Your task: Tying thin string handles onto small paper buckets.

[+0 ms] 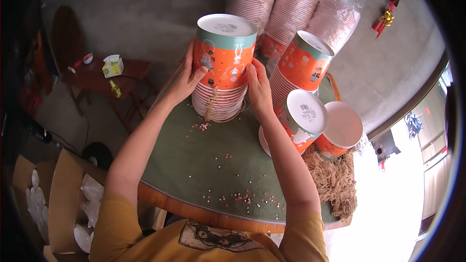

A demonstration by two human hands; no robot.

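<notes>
Between my two hands stands a stack of upside-down orange paper buckets point(224, 63) with a green band and cartoon figures. Its white base faces up, and the nested rims show below. My left hand point(186, 80) presses on the left side, thumb on the front. My right hand point(259, 87) grips the right side. Brown twine point(210, 106) runs down the front of the rims; its path behind the stack is hidden. The stack rests on the green tabletop point(194, 145). Small red and white beads point(245, 197) lie scattered nearby.
Right of my hands are another bucket stack point(307, 63), an upturned bucket point(306, 114), an open bucket point(342, 123) and a heap of twine point(332, 179). Tall wrapped stacks point(291, 12) stand behind. Cardboard boxes point(73, 199) sit lower left; a wooden bench point(131, 68) stands farther back.
</notes>
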